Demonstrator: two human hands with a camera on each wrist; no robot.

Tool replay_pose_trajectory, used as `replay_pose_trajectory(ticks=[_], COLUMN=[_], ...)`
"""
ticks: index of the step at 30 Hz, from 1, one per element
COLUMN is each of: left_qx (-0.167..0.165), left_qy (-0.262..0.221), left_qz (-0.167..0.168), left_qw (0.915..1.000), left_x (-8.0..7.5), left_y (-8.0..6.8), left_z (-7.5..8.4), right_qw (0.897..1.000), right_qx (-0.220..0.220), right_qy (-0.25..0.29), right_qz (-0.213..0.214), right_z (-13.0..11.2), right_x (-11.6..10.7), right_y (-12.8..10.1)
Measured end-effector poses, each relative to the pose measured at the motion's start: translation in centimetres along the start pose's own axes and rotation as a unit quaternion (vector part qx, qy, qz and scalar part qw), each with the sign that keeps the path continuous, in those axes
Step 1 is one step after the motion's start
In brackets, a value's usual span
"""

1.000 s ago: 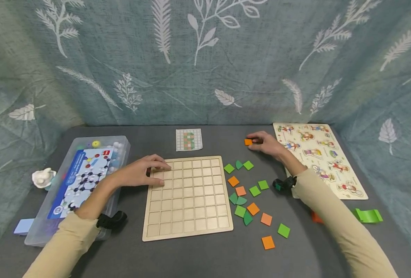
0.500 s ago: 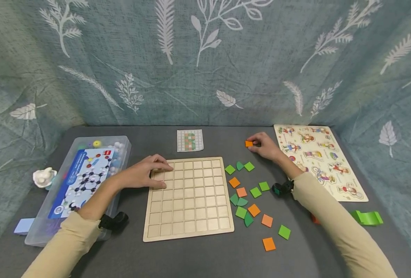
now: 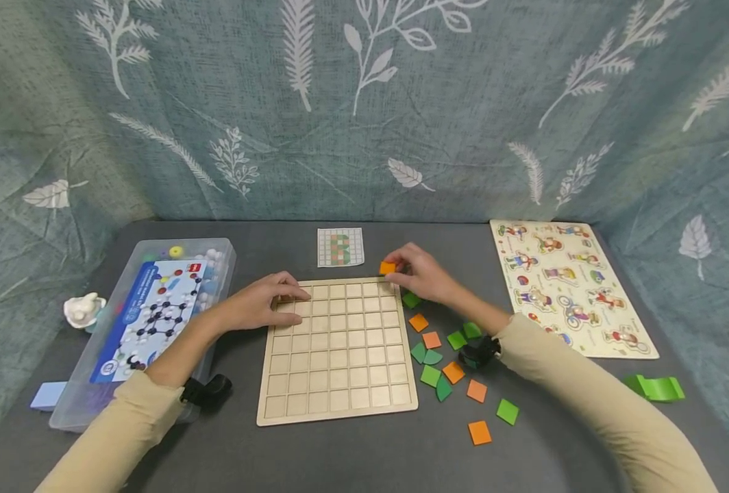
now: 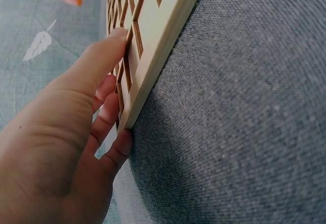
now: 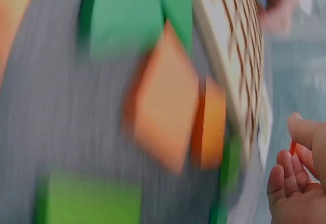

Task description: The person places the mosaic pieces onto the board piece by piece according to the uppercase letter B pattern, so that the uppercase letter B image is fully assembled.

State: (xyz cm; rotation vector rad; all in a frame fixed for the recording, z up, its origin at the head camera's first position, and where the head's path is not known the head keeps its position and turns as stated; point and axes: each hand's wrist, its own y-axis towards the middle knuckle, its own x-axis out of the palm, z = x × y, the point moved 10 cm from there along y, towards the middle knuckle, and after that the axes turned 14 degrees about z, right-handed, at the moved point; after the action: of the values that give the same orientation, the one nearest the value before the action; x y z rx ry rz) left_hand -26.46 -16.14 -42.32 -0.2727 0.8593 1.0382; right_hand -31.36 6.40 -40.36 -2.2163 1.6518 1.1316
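Note:
My right hand (image 3: 425,274) pinches an orange square tile (image 3: 387,268) between thumb and fingers, over the far right corner of the wooden grid board (image 3: 340,363). In the right wrist view only a thin orange edge of that tile (image 5: 293,147) shows between the fingertips. My left hand (image 3: 260,302) rests on the board's left side with its fingers relaxed. In the left wrist view its thumb (image 4: 104,56) lies on the grid and the little finger touches the corner. The board's visible squares hold no tiles.
Loose orange tiles (image 3: 453,372) and green tiles (image 3: 429,375) lie right of the board. A printed pattern card (image 3: 357,248) lies behind it. A plastic box (image 3: 68,411) stands left, a picture puzzle board (image 3: 617,301) lies right, and a green curved block (image 3: 654,388) sits at far right.
My right hand has carried the orange tile left from beside the picture puzzle to the grid board's far right corner. My left hand has stayed on the board.

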Motion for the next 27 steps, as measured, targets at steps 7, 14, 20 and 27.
replay_pose_trajectory(ticks=[7,14,20,27], left_qx=[-0.018,-0.015,-0.008,-0.012], left_qy=[0.007,0.011,0.012,0.013], left_qz=[-0.007,-0.008,-0.005,-0.002], left_qw=[0.9998,0.9998,0.9999,0.9998], left_x=[0.3,0.3,0.2,0.0], left_y=[0.2,0.5,0.3,0.1], left_z=[-0.2,-0.1,-0.2,-0.2], right_qw=[0.997,0.996,0.995,0.995], right_qx=[-0.048,-0.064,-0.068,-0.048], right_qy=[0.006,-0.021,-0.028,-0.033], right_qz=[-0.062,-0.066,-0.073,-0.080], right_z=[-4.4,-6.3,-7.0,-6.8], right_x=[5.9,8.5,9.7,10.7], right_y=[-1.2,-0.9,-0.3,0.2])
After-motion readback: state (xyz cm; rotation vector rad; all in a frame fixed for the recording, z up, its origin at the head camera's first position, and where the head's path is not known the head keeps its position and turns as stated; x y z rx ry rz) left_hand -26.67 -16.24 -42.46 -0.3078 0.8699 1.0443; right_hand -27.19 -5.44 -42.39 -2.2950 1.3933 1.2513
